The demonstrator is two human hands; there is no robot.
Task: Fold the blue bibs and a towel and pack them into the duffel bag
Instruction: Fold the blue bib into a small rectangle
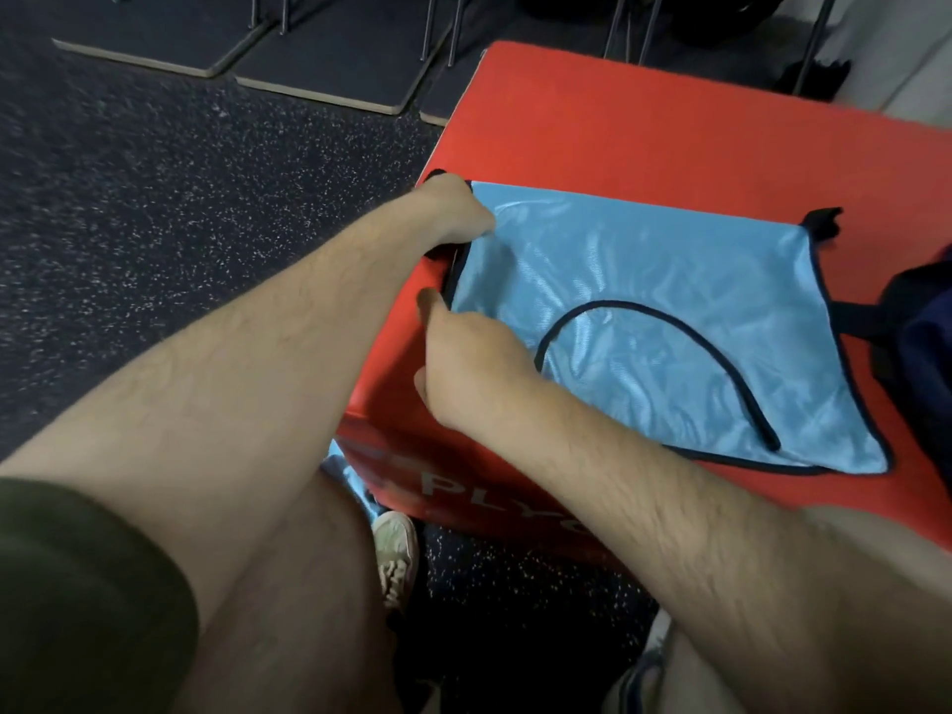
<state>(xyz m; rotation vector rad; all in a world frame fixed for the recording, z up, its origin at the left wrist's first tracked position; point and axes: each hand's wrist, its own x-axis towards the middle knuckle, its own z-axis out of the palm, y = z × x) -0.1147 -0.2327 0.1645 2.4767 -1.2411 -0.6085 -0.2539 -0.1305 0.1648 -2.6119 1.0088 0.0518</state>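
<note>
Blue bib (669, 322) flat on red box (644, 131) (duffel bag (922, 342) beside); both hands at its edge.

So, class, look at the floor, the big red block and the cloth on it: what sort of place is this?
Probably a gym or sports hall. The floor is dark speckled rubber, the red block looks like a padded jump box, and a blue bib of shiny sports fabric lies on it.

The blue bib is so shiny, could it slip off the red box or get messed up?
It might. The bib looks slick, and both hands, left hand and right hand, work at its left edge, right by the box edge, so a tug could slide it off. Wrinkles may fold in crooked. The black trim loop could snag fingers.
</note>
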